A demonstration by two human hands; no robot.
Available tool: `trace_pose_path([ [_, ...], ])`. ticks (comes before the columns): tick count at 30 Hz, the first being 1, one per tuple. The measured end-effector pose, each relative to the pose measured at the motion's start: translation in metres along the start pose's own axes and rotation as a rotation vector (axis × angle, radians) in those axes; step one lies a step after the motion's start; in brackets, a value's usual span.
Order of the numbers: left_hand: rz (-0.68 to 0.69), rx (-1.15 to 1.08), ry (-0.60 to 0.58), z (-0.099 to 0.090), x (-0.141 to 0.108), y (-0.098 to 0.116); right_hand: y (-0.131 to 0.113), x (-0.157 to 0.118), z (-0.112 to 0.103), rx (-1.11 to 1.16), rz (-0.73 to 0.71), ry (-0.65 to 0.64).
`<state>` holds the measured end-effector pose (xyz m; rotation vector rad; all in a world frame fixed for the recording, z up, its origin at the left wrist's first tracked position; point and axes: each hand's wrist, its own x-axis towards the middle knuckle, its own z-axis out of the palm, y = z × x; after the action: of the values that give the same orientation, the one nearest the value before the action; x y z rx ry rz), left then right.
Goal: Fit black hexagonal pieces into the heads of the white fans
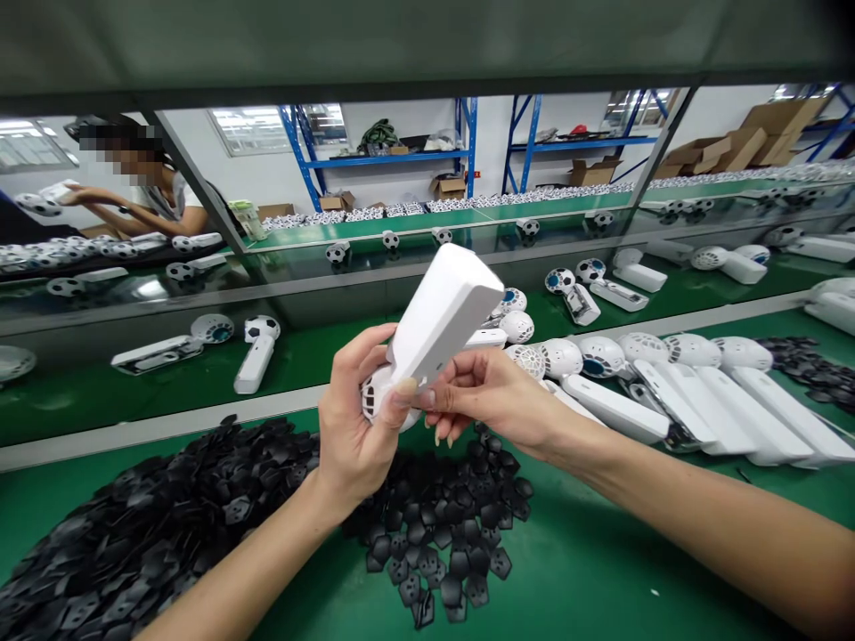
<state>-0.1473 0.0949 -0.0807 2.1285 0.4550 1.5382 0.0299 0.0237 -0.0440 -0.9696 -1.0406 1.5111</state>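
My left hand is wrapped round the head end of a white plastic device, which has a box-shaped handle and a round, cut-out ball head. The handle tilts up and to the right, away from me. My right hand is closed in a pinch against the side of the device, near where handle and ball meet. What lies between its fingertips is hidden. Beneath both hands, small black pentagon pieces lie scattered on the green table. A bigger heap of black pentagon pieces spreads to the left.
White devices lie in a row at the right. A green conveyor belt beyond the pale rail carries more devices, some with black-and-white football heads. Across the line a co-worker holds a device. Blue shelves stand behind.
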Motion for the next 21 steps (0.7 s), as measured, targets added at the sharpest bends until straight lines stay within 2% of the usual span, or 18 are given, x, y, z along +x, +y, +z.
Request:
trace_pose_path([
  [5,0.173,0.182,0.024,-0.003,0.004,0.007,0.005,0.0,0.003,-0.018,0.013,0.015],
  [8,0.253,0.222,0.021,-0.005,0.007,0.011,0.001,-0.001,0.004,-0.006,0.033,-0.038],
  [16,0.242,0.299,0.014,-0.011,0.006,0.016,-0.002,0.007,-0.006,0.015,0.119,-0.253],
  [19,0.24,0.301,0.011,-0.01,0.006,0.015,-0.002,0.006,-0.003,-0.005,0.14,-0.251],
  [21,0.177,0.316,0.065,-0.01,0.005,0.015,-0.002,0.002,0.001,-0.006,0.074,-0.194],
])
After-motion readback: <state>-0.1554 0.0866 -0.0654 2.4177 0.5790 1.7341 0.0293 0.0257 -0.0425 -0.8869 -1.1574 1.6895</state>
